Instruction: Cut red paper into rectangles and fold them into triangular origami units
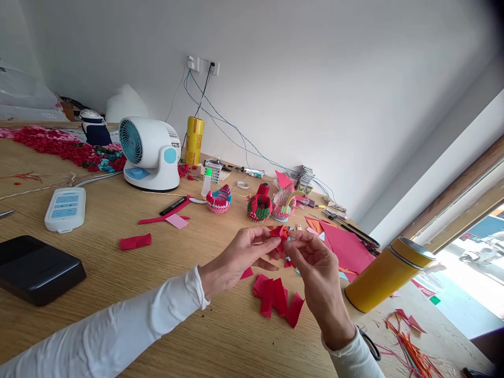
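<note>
Both of my hands meet above the wooden table [118, 283] and pinch a small folded red paper piece [280, 233] between their fingertips. My left hand [240, 257] comes in from the left in a white sleeve, fingers closed on the paper. My right hand [317, 275] rises from below, fingers curled on the same piece. Under the hands lies a fan of several red paper slips [277, 299].
A yellow tin [384, 275] lies right of my hands. Three folded-paper models [260, 206] stand behind, with a pink sheet [346, 247], a white fan [149, 152], a power strip [65, 209], a black box [35, 269] and a red paper strip [135, 241].
</note>
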Demonstrator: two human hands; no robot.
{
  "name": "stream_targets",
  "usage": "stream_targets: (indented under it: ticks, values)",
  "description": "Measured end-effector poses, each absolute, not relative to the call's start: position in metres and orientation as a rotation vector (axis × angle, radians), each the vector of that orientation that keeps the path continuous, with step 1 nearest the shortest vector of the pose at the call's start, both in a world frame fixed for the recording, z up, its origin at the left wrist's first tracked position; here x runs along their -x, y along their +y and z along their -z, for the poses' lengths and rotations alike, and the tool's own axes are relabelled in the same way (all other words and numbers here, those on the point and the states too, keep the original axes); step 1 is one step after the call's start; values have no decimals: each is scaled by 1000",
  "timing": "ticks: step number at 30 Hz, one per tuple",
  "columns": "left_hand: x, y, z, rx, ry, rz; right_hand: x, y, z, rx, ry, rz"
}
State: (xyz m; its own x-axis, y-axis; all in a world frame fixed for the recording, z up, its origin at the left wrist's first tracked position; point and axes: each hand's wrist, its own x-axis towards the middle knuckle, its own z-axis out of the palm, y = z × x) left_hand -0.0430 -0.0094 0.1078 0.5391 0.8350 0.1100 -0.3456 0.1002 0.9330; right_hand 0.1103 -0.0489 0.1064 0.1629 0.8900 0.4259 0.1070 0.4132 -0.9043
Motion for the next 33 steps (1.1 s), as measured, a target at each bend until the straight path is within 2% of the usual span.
stream_targets:
  ticks: [5, 12, 15, 25, 33]
  values:
    - [45, -9, -110, -1133, 532, -978, -118, -48, -109, 1044, -1485, -735]
    - [50, -7, -115, -1187, 589, -927, -128, -56, -123, 1098, -1982, -131]
    - [51, -7, -117, -1202, 581, -891, -132, -55, -125, 1075, -2048, 5]
    - [55, -7, -118, -1175, 567, -798, -136, -56, -126, 987, -2130, 61]
    - [52, -7, -117, -1259, 594, -888, -127, -54, -124, 1079, -1994, 32]
